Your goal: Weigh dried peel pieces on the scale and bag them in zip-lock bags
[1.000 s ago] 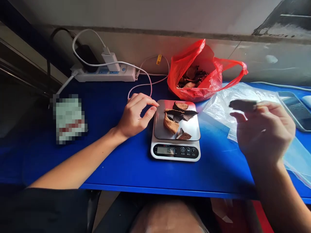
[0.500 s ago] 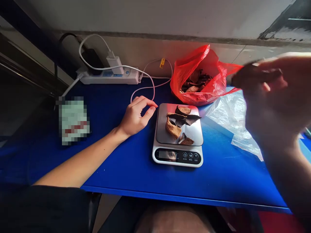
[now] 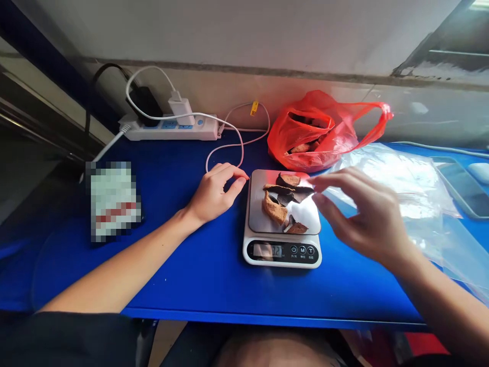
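Observation:
A white kitchen scale (image 3: 250,255) with a steel pan (image 3: 260,224) stands before me. On the pan lie several curled pieces of dried peel (image 3: 274,210), dark on one side and tan on the other. Glare covers part of the display (image 3: 267,251). My left hand (image 3: 219,193) rests on the table, holding nothing visible, its fingers loosely bent and index fingertip at the pan's left edge. At the pan's right edge is my right hand (image 3: 362,216). Its thumb and index finger stand apart around the tip of a dark peel piece (image 3: 303,193); contact is unclear.
Behind the scale sits a red plastic bag (image 3: 309,158) with more dried peel inside. Clear plastic bags (image 3: 424,204) and a phone-like slab (image 3: 464,188) lie to the right. A power strip (image 3: 171,131) with white cable (image 3: 225,145) runs along the wall. At left is a blurred-out packet (image 3: 112,201).
My right hand has come down from the upper right to the pan's right edge. The red bag's handle hangs free and its opening has narrowed. My left hand keeps its place. The display reading differs.

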